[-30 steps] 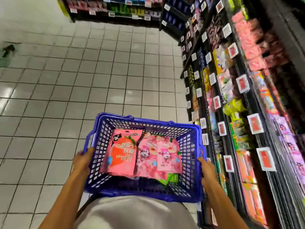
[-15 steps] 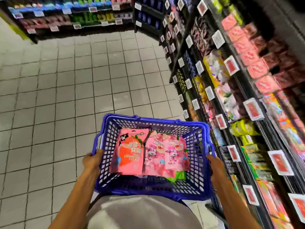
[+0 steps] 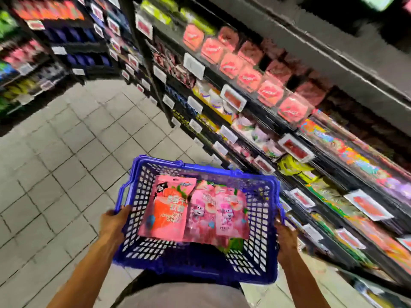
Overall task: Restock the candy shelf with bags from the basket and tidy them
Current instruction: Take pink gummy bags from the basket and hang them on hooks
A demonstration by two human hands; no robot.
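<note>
Closer to the shelving now than half a second back; view has turned right, racks loom larger. Blue basket (image 3: 200,167) is held out at waist level, probably with both hands because it is carried by its side walls. Left hand (image 3: 113,221) curls round the basket's left wall, right hand (image 3: 285,236) grips its right wall; fingertips mostly hidden. Candy bags (image 3: 169,210) lie flat and overlapping on the basket's floor, green bag (image 3: 233,245) peeking from underneath. None taken out yet. Candy shelf (image 3: 262,114) stands just right of the basket, price tags (image 3: 233,97) along its rails. Grey tiled floor (image 3: 55,163) lies left of the basket; more shelving (image 3: 44,52) beyond. Frame is blurry.
</note>
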